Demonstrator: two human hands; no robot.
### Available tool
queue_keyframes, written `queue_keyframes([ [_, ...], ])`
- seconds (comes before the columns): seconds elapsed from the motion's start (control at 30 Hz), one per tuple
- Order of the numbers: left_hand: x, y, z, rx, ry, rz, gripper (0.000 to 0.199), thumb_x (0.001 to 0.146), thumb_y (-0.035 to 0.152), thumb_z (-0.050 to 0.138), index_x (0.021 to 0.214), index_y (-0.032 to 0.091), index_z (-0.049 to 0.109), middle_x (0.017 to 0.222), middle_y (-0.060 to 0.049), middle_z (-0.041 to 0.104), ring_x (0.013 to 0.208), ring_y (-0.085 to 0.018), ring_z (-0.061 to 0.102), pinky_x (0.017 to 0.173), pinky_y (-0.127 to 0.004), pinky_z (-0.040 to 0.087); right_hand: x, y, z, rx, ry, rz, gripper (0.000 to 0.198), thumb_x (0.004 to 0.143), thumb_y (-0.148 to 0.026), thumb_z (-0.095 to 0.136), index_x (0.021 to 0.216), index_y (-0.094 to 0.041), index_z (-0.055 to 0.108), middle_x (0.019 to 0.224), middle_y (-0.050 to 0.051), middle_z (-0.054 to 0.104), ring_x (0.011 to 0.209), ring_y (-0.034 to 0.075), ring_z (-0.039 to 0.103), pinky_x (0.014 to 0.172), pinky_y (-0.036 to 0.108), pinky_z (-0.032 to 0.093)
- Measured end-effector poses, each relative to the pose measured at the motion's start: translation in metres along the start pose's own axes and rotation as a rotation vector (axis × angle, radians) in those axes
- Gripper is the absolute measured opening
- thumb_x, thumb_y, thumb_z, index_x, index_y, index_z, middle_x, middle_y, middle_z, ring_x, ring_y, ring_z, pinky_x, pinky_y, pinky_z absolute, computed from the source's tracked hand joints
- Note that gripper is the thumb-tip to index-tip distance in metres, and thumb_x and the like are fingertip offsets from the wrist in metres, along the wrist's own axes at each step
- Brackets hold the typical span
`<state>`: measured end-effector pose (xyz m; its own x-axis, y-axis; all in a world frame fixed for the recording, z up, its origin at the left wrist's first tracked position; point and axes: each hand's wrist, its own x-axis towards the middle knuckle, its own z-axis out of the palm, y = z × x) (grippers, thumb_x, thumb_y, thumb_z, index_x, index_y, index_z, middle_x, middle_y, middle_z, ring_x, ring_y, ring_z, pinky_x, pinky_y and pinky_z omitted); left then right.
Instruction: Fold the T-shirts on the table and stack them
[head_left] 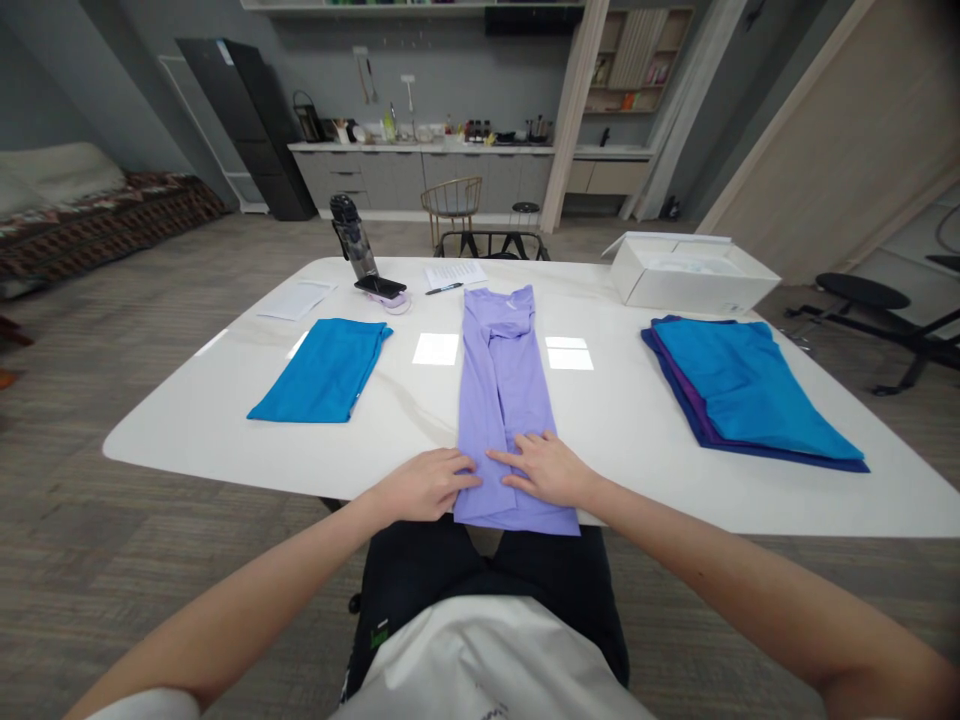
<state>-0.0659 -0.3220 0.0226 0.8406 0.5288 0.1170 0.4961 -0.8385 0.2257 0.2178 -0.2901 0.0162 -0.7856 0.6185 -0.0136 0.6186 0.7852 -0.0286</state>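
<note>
R fingers (pixel 507 460) are lying apart on lilac garment (pixel 517 385); L fingers' (pixel 466 481) grip unclear; near end's overhanging counter (pixel 622 470), so tugging's risking slippage.

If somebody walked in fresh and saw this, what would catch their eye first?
Probably the lavender garment, laid lengthwise down the middle of the white table, with the left hand and right hand on its near end. Next would come the bright blue cloth: a folded piece on the left, and a stack on the right topped in the same blue, with purple and navy edges showing.
</note>
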Motion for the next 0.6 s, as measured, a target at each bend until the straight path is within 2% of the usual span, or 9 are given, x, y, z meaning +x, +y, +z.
queue_keyframes([
  [0.1, -0.003, 0.001, -0.007, 0.013, 0.006, 0.000, 0.039, 0.092, 0.015, 0.056, 0.127, 0.025, 0.069, 0.119, -0.010, 0.067, 0.106, -0.022, 0.063, 0.099, -0.038, 0.049, 0.000, 0.004, -0.002, 0.029, 0.006, -0.033, 0.055, 0.105, -0.059, 0.040, 0.155, -0.037, 0.046, 0.114, 0.011, 0.064, 0.090, 0.022, 0.060, 0.084, 0.036, 0.037],
  [0.2, -0.005, 0.001, -0.009, 0.000, 0.028, 0.027, 0.042, 0.090, 0.014, 0.059, 0.128, 0.028, 0.069, 0.128, -0.009, 0.066, 0.118, -0.024, 0.061, 0.111, -0.044, 0.044, -0.006, 0.016, -0.002, 0.089, 0.044, -0.048, 0.044, 0.108, -0.042, 0.041, 0.148, -0.030, 0.055, 0.106, 0.009, 0.066, 0.087, 0.020, 0.060, 0.083, 0.034, 0.039],
  [0.33, -0.007, -0.004, -0.002, -0.062, 0.024, 0.078, 0.047, 0.091, 0.012, 0.058, 0.133, 0.030, 0.067, 0.135, -0.007, 0.067, 0.134, -0.023, 0.056, 0.124, -0.049, 0.033, -0.027, 0.038, -0.004, 0.090, 0.071, -0.078, 0.033, 0.104, -0.022, 0.045, 0.127, -0.023, 0.068, 0.103, 0.008, 0.065, 0.087, 0.019, 0.060, 0.080, 0.033, 0.040],
  [0.47, -0.008, -0.012, 0.005, -0.113, 0.042, 0.126, 0.044, 0.096, 0.013, 0.055, 0.135, 0.030, 0.065, 0.137, -0.006, 0.067, 0.137, -0.021, 0.055, 0.122, -0.044, 0.038, -0.051, 0.051, -0.009, 0.049, 0.018, -0.114, 0.029, 0.098, -0.014, 0.049, 0.116, -0.023, 0.071, 0.110, 0.010, 0.065, 0.086, 0.020, 0.058, 0.081, 0.034, 0.040],
  [0.6, -0.009, -0.017, 0.007, -0.128, 0.027, 0.160, 0.043, 0.100, 0.014, 0.050, 0.138, 0.029, 0.063, 0.139, -0.006, 0.067, 0.137, -0.020, 0.056, 0.121, -0.040, 0.041, -0.069, 0.054, -0.017, 0.006, -0.009, -0.142, 0.031, 0.098, -0.013, 0.048, 0.119, -0.023, 0.069, 0.115, 0.011, 0.066, 0.091, 0.021, 0.059, 0.083, 0.035, 0.041],
])
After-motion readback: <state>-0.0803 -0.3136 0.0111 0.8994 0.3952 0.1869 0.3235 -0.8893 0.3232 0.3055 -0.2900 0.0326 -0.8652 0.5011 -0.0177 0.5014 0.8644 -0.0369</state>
